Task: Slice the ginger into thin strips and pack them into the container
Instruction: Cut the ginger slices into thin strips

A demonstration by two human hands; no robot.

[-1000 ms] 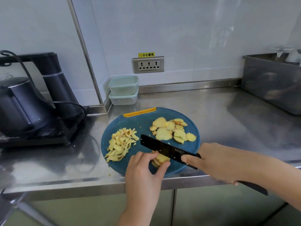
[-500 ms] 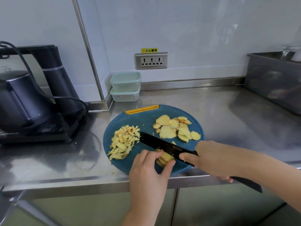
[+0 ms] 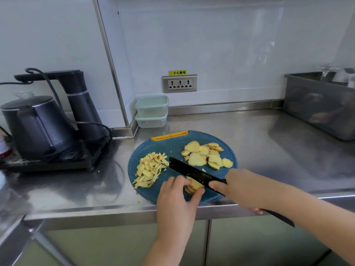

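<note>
A round blue plastic cutting board [image 3: 172, 148] with an orange grip at its far edge lies on the stainless steel desk [image 3: 269, 154], close to the front edge of the desk. The left hand [image 3: 176, 196] rests on the near part of the board. Its fingers [image 3: 179, 182] are curled and, together with the thumb, they hold down a small stack of yellow ginger slices [image 3: 195, 186]. The right hand [image 3: 242, 187] grips the handle of a black kitchen knife [image 3: 192, 171]. Its fingers are closed around the handle and the index finger is stretched along the side of the blade. The blade lies slanted across the board, from the right hand toward the far left, and it meets the stack just beside the left fingertips. The end of the handle shows behind the right wrist, past the desk edge.

On the left part of the board there is a loose pile of thin ginger strips [image 3: 149, 169]. On the far right part lies a heap of uncut ginger slices [image 3: 205, 155].

Two clear plastic containers with pale green lids [image 3: 151, 112] stand one on the other in the corner by the wall, behind the board and apart from it. Both have their lids on.

At the left a black electric kettle [image 3: 36, 127] stands on a black base. A steel wall socket [image 3: 179, 83] is above the containers, and a grey plastic box [image 3: 318, 108] stands at the far right of the desk.
</note>
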